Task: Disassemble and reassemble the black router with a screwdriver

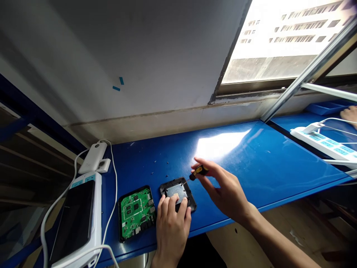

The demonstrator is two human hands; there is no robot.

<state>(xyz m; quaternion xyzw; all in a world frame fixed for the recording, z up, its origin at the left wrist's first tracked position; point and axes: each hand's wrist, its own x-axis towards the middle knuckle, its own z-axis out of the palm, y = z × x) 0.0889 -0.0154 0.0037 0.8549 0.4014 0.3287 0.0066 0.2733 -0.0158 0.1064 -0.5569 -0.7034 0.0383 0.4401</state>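
Note:
My right hand [227, 190] grips a small screwdriver [200, 170] with a black and yellow handle between thumb and fingers. Its thin shaft slants down to the far right corner of a silvery metal plate [180, 190]. The plate sits inside a black plastic casing [192, 199] on the blue table. Over the casing's near part, my left hand [172, 223] is closed on it, fingertips reaching the plate and hiding part of it. Left of that hand lies a green circuit board [135, 212] in a black casing half.
Several tiny screws [167, 162] lie beyond the casings on the table [237, 160]. At left are a phone [75, 216] on a white power strip, a white power bank [93, 157] and cables. Another power strip [320, 141], a blue tray [326, 107] and another person's hand [350, 114] are at right.

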